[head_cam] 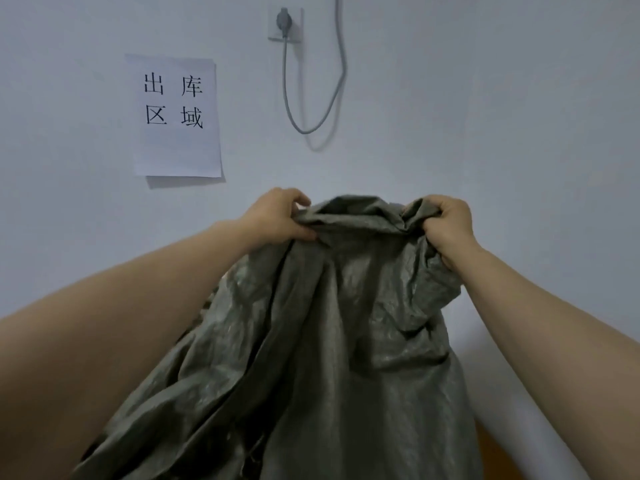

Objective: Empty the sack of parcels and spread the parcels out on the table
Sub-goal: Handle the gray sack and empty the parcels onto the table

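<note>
Sack (329,341) hanging, gripped between left hand (277,220), right hand (446,223)

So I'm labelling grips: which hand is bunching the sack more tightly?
The right hand, fisted around a gathered wad of sack; the left hand just pinches a flatter edge.

sack (332,341): dull grey-green, fine woven texture, pale sheen on creases | wall (485,116): plain pale blue-grey | paper sign (176,116): white, four black printed characters | cable (322,98): grey | socket plate (294,26): white, grey plug | surface at lower right (502,455): orange-brown
</note>
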